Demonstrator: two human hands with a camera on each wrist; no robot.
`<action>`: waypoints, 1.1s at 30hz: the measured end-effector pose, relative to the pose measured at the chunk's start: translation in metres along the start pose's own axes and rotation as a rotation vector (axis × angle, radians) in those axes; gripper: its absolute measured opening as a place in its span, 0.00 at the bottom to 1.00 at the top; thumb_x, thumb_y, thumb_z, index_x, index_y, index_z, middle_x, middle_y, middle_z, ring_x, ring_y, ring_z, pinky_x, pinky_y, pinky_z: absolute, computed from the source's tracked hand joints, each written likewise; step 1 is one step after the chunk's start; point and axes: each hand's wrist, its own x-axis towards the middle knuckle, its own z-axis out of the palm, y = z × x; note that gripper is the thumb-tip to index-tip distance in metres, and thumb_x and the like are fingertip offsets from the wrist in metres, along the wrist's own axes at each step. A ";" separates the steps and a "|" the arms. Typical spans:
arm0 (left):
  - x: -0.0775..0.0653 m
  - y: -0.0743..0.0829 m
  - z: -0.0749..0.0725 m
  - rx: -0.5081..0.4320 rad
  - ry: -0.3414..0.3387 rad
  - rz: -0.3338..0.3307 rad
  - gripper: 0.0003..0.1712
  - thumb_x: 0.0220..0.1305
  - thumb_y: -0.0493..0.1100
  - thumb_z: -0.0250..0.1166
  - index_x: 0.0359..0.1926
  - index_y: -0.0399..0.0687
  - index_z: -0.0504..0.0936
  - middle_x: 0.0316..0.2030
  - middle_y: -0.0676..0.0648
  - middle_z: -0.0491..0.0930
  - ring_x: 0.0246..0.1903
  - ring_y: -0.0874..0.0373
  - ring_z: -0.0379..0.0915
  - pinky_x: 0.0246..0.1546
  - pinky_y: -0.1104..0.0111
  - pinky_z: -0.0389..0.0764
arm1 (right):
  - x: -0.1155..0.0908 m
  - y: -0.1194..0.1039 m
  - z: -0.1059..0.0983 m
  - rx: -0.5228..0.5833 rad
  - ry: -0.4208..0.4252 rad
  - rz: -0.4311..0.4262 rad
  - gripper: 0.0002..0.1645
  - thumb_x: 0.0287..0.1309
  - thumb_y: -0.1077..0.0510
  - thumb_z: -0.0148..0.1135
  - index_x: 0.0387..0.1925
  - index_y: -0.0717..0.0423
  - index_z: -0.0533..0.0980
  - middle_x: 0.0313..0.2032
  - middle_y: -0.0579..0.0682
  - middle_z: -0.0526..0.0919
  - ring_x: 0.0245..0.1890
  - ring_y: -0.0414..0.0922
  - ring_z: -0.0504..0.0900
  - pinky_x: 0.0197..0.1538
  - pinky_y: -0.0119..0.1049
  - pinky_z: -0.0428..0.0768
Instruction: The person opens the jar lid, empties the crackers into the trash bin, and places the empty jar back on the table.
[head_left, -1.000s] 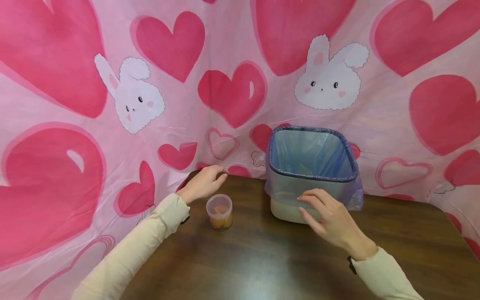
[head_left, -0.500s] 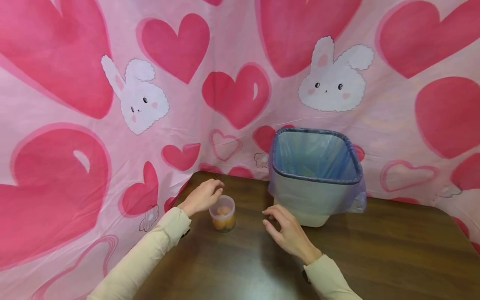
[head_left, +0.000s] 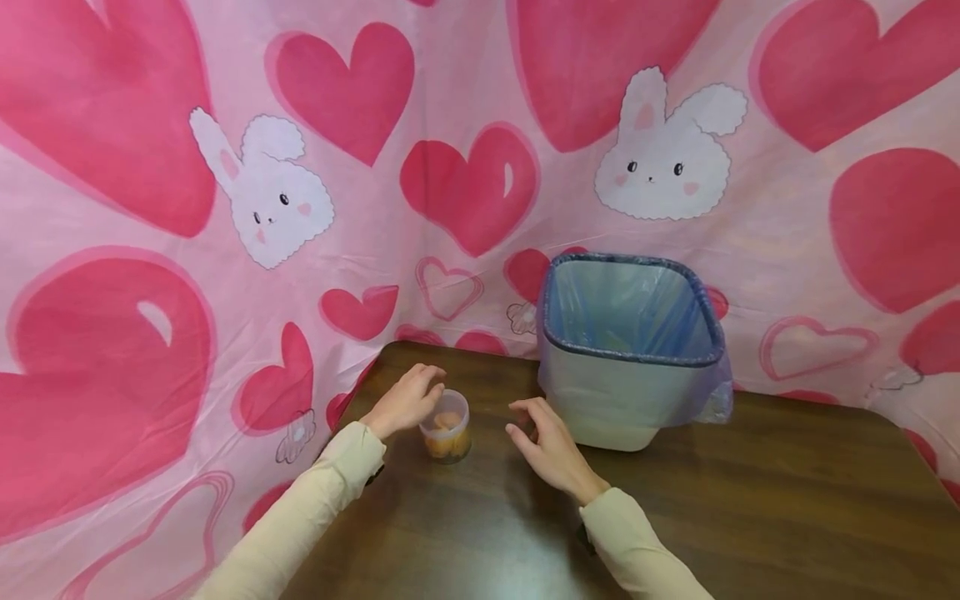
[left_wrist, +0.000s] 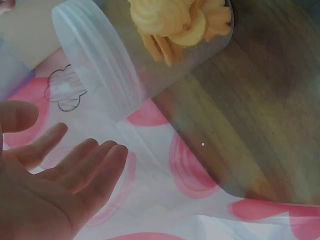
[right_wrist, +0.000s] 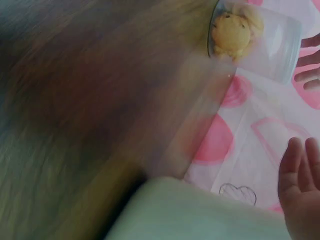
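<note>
A small clear plastic jar [head_left: 454, 402] stands upright on the brown table, its ridged rim [left_wrist: 95, 60] facing up. Pale orange-yellow cookies [left_wrist: 172, 20] lie in its lower part, some swirled on top. At the jar's left side, my left hand [head_left: 405, 402] hovers with relaxed fingers, overlapping the rim in the head view. My right hand [head_left: 551, 446] is to the right of the jar, thumb and fingers spread apart with nothing between them. The right wrist view shows the jar between the table and the left hand's fingertips [right_wrist: 310, 75].
A white bin [head_left: 607, 400] lined with a blue-purple bag [head_left: 622, 312] stands on the table [head_left: 795, 475], right of the jar and behind my right hand. Pink cloth [head_left: 465, 92] printed with hearts and rabbits hangs behind the table and along its left side.
My right hand has moved left, from in front of the bin toward the jar. My left hand has lowered and drawn back to the jar's side. Jar and bin stay in place.
</note>
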 end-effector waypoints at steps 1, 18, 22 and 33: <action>0.000 -0.001 0.001 -0.003 0.000 -0.001 0.21 0.69 0.45 0.55 0.57 0.37 0.75 0.52 0.40 0.75 0.53 0.47 0.73 0.58 0.53 0.73 | 0.001 -0.001 0.003 -0.001 -0.018 0.025 0.19 0.61 0.55 0.63 0.53 0.54 0.75 0.46 0.51 0.78 0.37 0.43 0.76 0.38 0.38 0.79; -0.002 -0.011 0.019 -0.090 -0.038 -0.042 0.22 0.71 0.44 0.53 0.59 0.33 0.71 0.53 0.34 0.76 0.56 0.43 0.73 0.59 0.51 0.73 | 0.022 -0.022 0.049 0.267 -0.185 0.385 0.35 0.66 0.47 0.55 0.67 0.61 0.61 0.67 0.62 0.67 0.63 0.63 0.70 0.61 0.57 0.72; -0.001 -0.013 0.021 -0.089 -0.039 -0.035 0.22 0.71 0.43 0.52 0.58 0.31 0.71 0.54 0.34 0.77 0.56 0.41 0.73 0.59 0.50 0.73 | 0.025 -0.026 0.057 0.331 -0.160 0.448 0.35 0.67 0.49 0.55 0.69 0.60 0.60 0.67 0.64 0.66 0.62 0.63 0.71 0.61 0.57 0.72; 0.003 -0.015 0.021 -0.078 -0.065 0.021 0.20 0.71 0.43 0.52 0.55 0.30 0.73 0.50 0.33 0.80 0.53 0.40 0.75 0.56 0.50 0.75 | 0.029 -0.030 0.072 0.486 -0.198 0.521 0.41 0.67 0.48 0.55 0.72 0.61 0.53 0.70 0.66 0.59 0.61 0.60 0.72 0.50 0.49 0.81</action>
